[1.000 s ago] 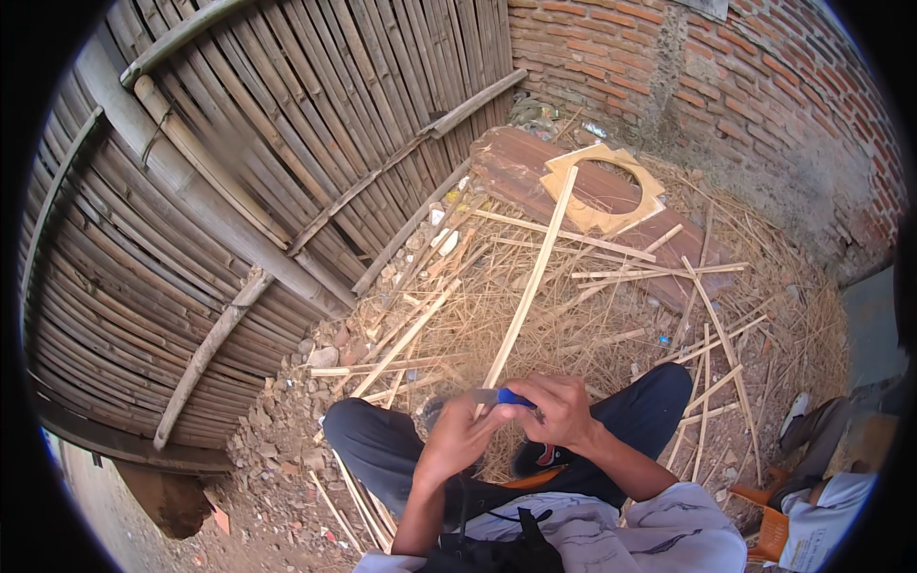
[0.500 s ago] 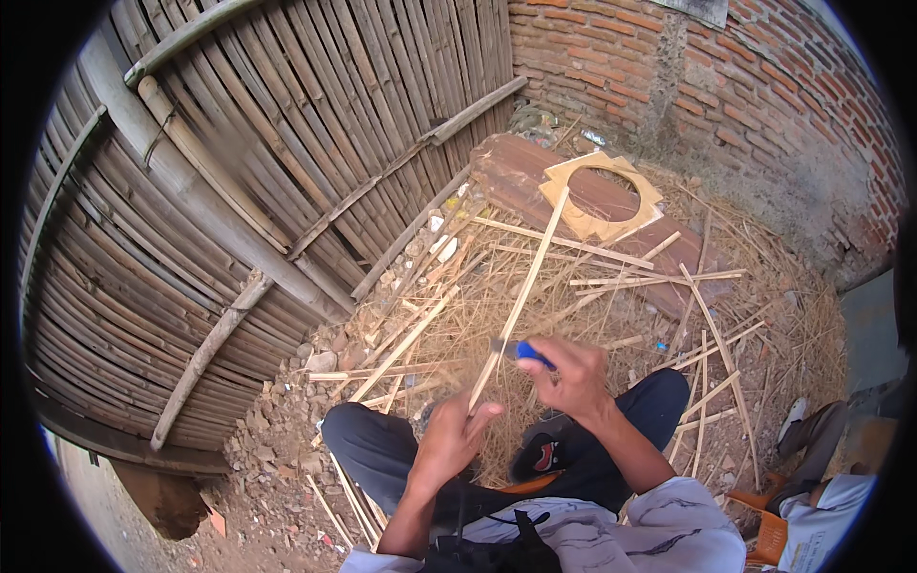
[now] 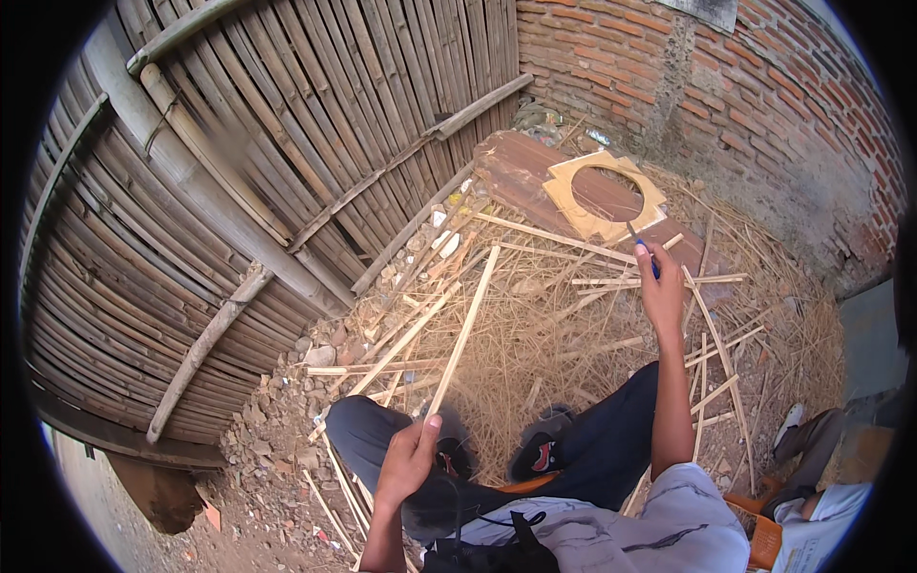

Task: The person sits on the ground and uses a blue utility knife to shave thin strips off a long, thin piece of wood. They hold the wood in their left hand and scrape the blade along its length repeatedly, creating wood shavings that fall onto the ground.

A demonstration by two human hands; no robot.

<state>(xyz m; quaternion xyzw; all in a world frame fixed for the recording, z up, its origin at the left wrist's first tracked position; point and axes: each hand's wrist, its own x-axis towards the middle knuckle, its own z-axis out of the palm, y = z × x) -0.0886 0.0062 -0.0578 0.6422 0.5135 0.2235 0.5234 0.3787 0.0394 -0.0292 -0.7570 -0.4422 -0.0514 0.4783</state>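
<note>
Gripping a pale strip [image 3: 467,325], the left hand [image 3: 409,462] sits low while the right hand [image 3: 661,294] clasps a blue-handled knife [image 3: 640,244].

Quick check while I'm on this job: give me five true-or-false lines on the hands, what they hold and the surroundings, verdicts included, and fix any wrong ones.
1. The left hand holds a pale strip near its lower end. True.
2. The right hand is empty. False: the right hand grips a blue-handled blade.
3. The blue-handled blade is pressed against the pale strip. False: the two are apart.
4. A round-holed panel lies on a brown board. True.
5. The brick wall stands to the left of the bamboo wall. False: the brick wall is to its right.
</note>
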